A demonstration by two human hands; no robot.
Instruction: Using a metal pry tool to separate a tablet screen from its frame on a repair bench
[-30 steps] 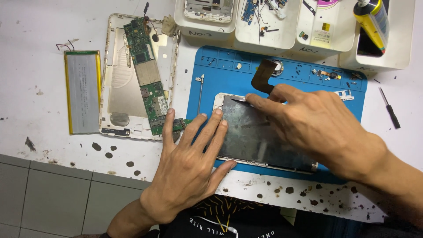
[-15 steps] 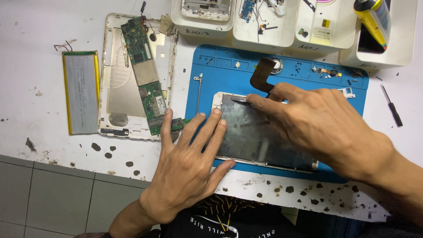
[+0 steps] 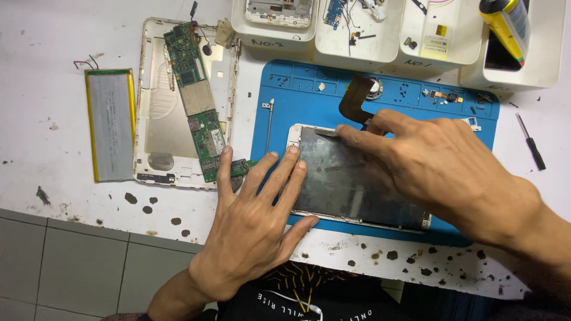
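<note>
A tablet screen assembly (image 3: 345,184) with a dark metal back lies on a blue work mat (image 3: 309,98). My left hand (image 3: 253,229) lies flat on its left end, fingers spread, pressing it down. My right hand (image 3: 440,166) reaches over from the right and pinches a thin flat tool or strip (image 3: 327,132) at the panel's top edge. A brown flex cable (image 3: 355,98) curls up just beyond my right fingers. The right part of the panel is hidden under my right hand.
An open white tablet back shell (image 3: 157,107) with a green circuit board (image 3: 196,101) lies left of the mat, a flat silver battery (image 3: 110,125) beside it. White parts trays (image 3: 363,44) line the back. A small screwdriver (image 3: 530,142) lies at the right. The table's front edge runs under my wrists.
Both hands stay on the panel. My right fingers have crept slightly left along its top edge; the view has shifted a little.
</note>
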